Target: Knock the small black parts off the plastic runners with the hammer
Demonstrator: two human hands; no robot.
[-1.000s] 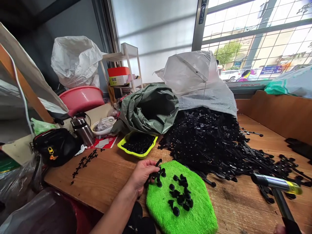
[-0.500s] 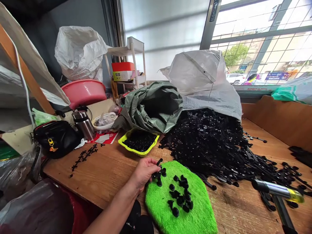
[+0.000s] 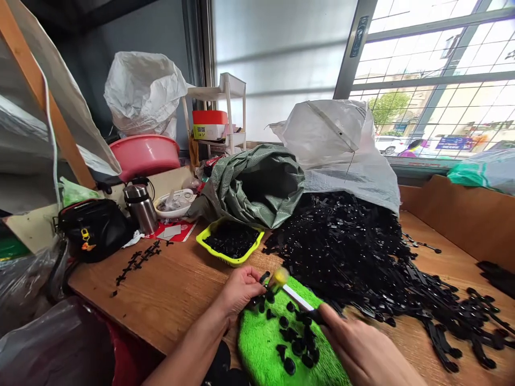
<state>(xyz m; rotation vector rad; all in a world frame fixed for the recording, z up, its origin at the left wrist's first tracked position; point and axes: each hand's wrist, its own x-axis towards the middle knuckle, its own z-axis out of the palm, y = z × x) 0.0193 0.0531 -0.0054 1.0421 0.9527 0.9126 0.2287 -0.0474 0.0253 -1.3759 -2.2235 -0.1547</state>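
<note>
Gripping a yellow-tipped hammer (image 3: 298,298) in the right hand (image 3: 350,335) over the green plush mat (image 3: 253,343), aimed lengthwise toward the mat's far-left edge. Pinching there, in the left hand (image 3: 239,292), a black plastic piece (image 3: 264,277), slanted away and rightward. Apparently at the striking step; calls for steady holding, fingertips clear. Beyond the mat, leftward, a yellow basket (image 3: 229,260); rightward, a black parts heap (image 3: 341,246).

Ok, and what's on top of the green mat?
Loose black pieces lie on the green mat. The left hand holds a black part near its far-left edge; the right hand holds a hammer over it. Anything behind the right hand is hidden.
</note>
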